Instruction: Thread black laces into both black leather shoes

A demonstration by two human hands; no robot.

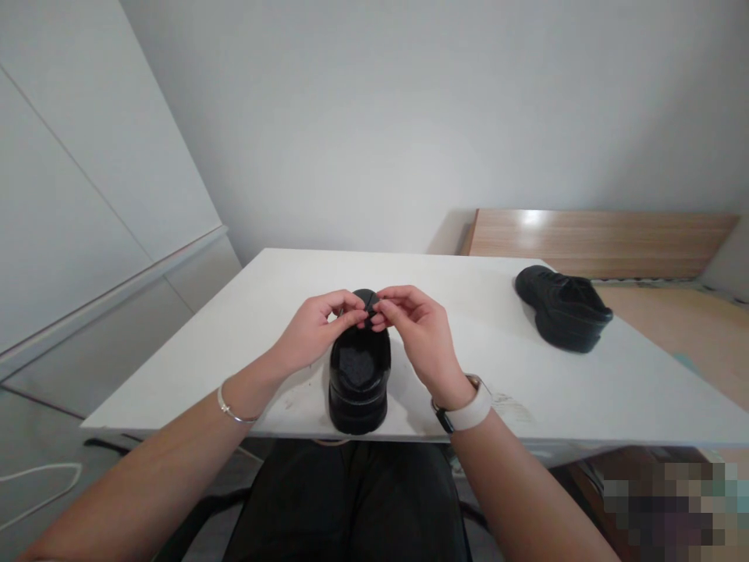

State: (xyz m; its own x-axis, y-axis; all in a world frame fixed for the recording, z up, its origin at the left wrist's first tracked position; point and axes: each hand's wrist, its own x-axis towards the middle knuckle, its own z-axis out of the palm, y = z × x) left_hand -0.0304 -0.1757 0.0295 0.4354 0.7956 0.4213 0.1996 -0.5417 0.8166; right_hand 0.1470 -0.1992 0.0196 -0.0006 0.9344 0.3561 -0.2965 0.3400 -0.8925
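Observation:
A black shoe point(359, 375) stands on the white table point(480, 343) right in front of me, heel toward me and toe pointing away. Both my hands are over its lacing area. My left hand point(319, 328) pinches with thumb and fingers, closed on what looks like a thin lace end. My right hand point(413, 328) pinches the same spot from the other side, fingertips nearly touching the left ones. The lace itself is barely visible between the fingers. A thin bracelet sits on my left wrist, a white watch band on my right wrist.
A second black shoe point(562, 307) lies at the table's far right, on its sole. A wooden bed frame point(597, 238) stands behind the table. White cupboard panels point(87, 203) run along the left. My dark-trousered lap point(351, 499) is below the table edge.

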